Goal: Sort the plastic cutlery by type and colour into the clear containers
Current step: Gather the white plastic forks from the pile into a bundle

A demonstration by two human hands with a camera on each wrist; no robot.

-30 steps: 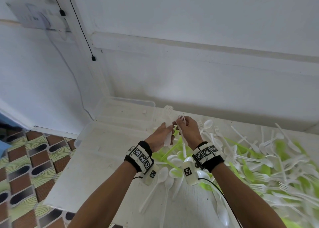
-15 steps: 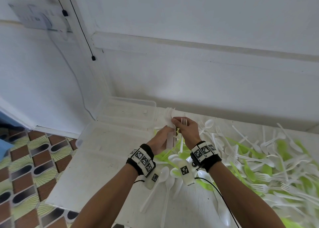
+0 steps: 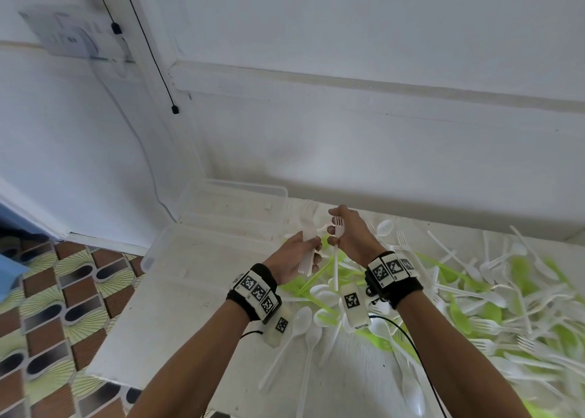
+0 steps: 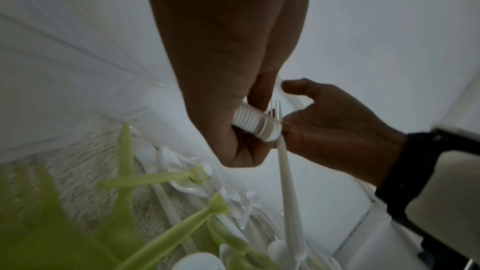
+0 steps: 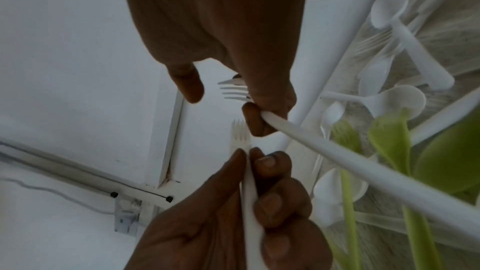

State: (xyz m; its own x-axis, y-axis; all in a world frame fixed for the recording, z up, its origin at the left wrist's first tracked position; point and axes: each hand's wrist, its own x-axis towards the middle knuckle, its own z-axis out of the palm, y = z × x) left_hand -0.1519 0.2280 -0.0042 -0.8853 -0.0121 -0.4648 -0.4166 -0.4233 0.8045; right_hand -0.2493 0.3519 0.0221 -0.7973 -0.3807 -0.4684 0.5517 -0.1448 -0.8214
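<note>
So my left hand (image 3: 292,256) has its fingers wrapped round a stack of white forks (image 3: 307,237), tines up, handle ends all lined up in my palm (you can see the stacked ends (image 4: 257,124) really well from the left wrist cam). My right hand (image 3: 349,234) is right beside it, pinching a single white fork (image 3: 337,250) just under the tines between thumb and fingers, with the handle hanging straight down and the forefinger sticking out loose above. The single fork sits just next to the stack; from the left wrist view it looks like it's touching the end of the stack, but I can't say for sure. Both hands are up above the tabletop (image 3: 177,316), over the near edge of the big pile (image 3: 474,307) of white and green spoons and forks that covers the right side. The two clear containers (image 3: 234,208) are at the far left corner of the tabletop against the wall, just past my hands, and I can't tell what's in them.
</note>
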